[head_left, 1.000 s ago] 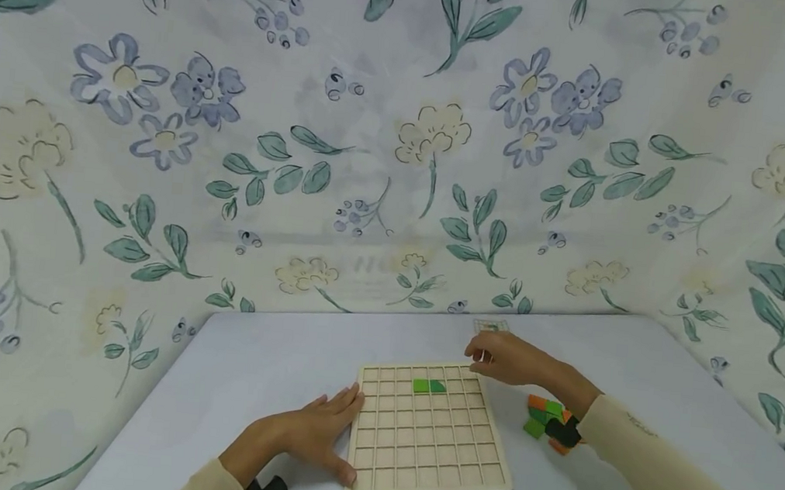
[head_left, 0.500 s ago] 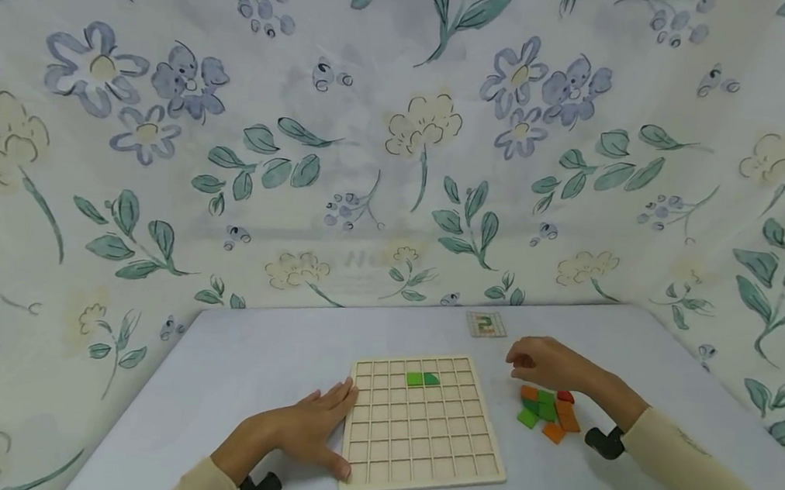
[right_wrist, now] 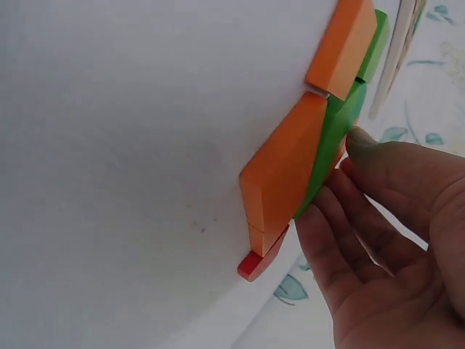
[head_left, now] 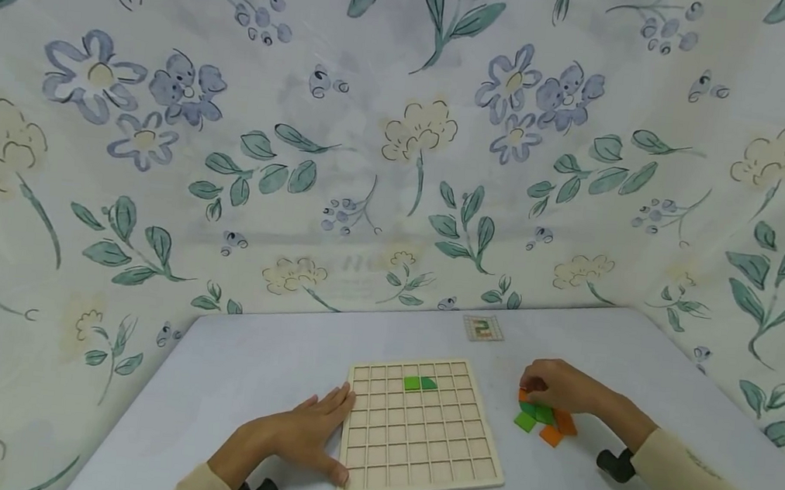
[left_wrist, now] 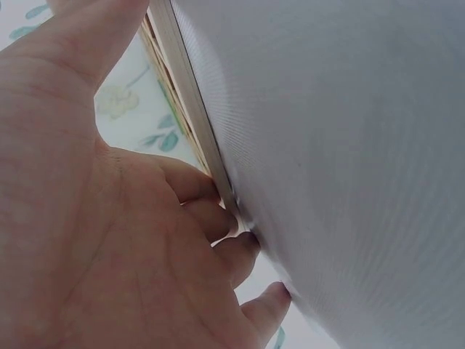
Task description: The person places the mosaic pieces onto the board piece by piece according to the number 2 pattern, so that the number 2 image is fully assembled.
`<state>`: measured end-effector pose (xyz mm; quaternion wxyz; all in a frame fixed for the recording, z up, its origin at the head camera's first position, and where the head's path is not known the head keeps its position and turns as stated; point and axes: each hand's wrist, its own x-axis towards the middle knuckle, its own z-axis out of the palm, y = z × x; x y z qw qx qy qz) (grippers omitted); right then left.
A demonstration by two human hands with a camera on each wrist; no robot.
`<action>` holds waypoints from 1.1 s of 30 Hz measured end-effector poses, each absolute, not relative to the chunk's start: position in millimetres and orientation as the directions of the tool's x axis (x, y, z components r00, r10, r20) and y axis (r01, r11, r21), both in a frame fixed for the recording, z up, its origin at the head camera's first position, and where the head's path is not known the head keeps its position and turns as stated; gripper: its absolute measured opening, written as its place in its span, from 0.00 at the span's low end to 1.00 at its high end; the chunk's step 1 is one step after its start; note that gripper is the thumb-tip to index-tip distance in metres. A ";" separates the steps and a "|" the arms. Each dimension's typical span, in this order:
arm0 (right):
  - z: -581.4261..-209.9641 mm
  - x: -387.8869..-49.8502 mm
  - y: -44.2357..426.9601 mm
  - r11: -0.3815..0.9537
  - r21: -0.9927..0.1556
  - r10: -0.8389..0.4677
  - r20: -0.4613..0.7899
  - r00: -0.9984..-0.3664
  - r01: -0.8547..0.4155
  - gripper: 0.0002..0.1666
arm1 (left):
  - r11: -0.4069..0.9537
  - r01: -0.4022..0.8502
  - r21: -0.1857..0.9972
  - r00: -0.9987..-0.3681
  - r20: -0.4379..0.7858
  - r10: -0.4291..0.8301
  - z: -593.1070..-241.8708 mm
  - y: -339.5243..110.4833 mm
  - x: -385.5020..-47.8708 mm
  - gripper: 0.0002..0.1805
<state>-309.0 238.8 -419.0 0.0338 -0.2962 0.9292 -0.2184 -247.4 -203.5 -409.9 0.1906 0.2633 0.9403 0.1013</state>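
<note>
A square wooden grid board (head_left: pixel 424 477) lies on the table. Two tiles sit side by side in its cells: a light green square tile (head_left: pixel 411 383) and a dark green tile with a rounded edge (head_left: pixel 428 384). My left hand (head_left: pixel 302 435) rests with spread fingers along the board's left edge, which its fingertips (left_wrist: pixel 207 218) touch in the left wrist view. My right hand (head_left: pixel 565 385) is over a small pile of tiles. Around green tiles (right_wrist: pixel 338 120), its thumb and loosely bent fingers stand apart. Orange tiles (right_wrist: pixel 290 156) and a red tile (right_wrist: pixel 261 262) lie beside them.
A small patterned card (head_left: pixel 483 328) lies on the table (head_left: pixel 270 366) behind the board. Floral fabric (head_left: pixel 365 157) hangs beyond the table's far edge. Black devices are strapped at both wrists.
From above the board's far right corner, my right hand has moved right and down to the pile of tiles. My left hand has stayed at the board's left edge.
</note>
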 end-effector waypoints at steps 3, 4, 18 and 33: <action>-419.6 -308.4 235.4 0.736 -0.425 -0.555 0.065 -0.829 -0.526 0.05 | 0.844 0.453 0.289 -0.792 -0.305 0.529 -409.5 -205.2 -246.8 0.68; -419.8 -308.1 234.5 0.741 -0.426 -0.548 0.064 -0.834 -0.520 0.05 | 0.844 0.452 0.289 -0.791 -0.306 0.529 -409.5 -205.5 -246.7 0.68; -420.8 -310.7 219.5 0.784 -0.368 -0.533 0.016 -0.846 -0.500 0.04 | 0.840 0.442 0.315 -0.791 -0.305 0.531 -410.0 -213.4 -238.2 0.68; -417.4 -309.6 224.1 0.807 -0.370 -0.511 -0.044 -0.859 -0.461 0.05 | 0.845 0.441 0.303 -0.793 -0.310 0.525 -413.9 -205.3 -243.3 0.69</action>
